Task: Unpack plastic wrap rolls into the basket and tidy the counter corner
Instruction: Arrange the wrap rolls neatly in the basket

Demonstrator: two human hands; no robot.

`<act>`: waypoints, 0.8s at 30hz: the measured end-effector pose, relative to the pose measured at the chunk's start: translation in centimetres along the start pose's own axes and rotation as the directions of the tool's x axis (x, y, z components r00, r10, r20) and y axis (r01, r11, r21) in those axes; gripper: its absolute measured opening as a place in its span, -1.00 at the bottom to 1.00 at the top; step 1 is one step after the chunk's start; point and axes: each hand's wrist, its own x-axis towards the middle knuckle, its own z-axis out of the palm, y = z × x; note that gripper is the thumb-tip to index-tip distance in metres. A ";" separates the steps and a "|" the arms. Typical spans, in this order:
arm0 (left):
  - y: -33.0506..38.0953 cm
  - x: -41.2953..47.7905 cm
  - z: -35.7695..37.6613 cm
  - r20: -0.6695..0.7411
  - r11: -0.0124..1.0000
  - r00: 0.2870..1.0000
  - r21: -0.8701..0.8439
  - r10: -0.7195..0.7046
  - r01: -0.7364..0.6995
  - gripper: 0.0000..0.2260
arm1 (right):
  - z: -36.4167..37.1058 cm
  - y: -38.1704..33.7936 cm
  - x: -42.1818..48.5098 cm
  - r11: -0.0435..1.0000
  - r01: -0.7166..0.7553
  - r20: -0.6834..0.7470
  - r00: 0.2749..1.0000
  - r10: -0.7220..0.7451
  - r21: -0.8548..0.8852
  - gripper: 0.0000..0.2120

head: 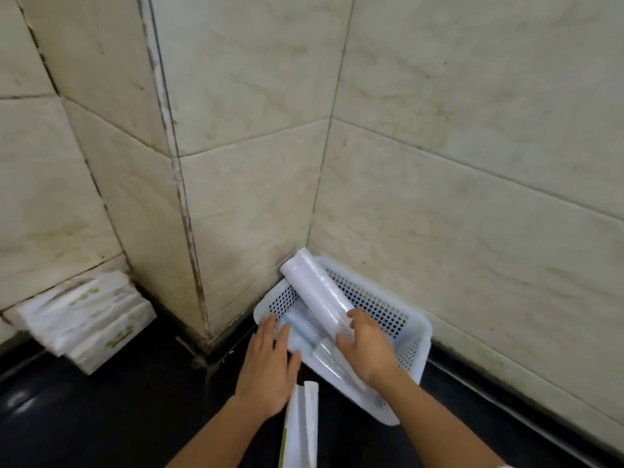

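the right hand [366,346] is closing its fingers round the light, slippery plastic wrap roll's [315,293] near end, while the left hand [268,363] is resting open-fingered on the basket [410,336] rim.

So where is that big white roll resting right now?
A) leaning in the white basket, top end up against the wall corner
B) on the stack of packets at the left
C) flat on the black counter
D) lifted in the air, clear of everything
A: the roll slants up out of the perforated basket toward the tiled corner, with the right hand at its lower end.
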 end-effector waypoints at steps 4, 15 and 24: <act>-0.1 2.3 1.5 0.011 0.995 0.998 0.075 -0.059 0.058 -0.38 | 1.1 0.5 2.9 0.996 0.033 -0.011 0.999 -0.034 -0.081 -0.52; -0.5 2.2 2.6 -0.072 0.995 0.997 0.091 -0.031 0.038 -0.33 | 4.1 1.3 5.2 0.984 0.086 -0.071 0.993 -0.098 -0.159 -0.46; 1.4 4.3 1.4 0.020 0.970 0.995 0.223 -0.102 0.095 -0.31 | -2.1 1.3 6.9 0.971 0.041 0.056 0.997 -0.055 0.234 -0.61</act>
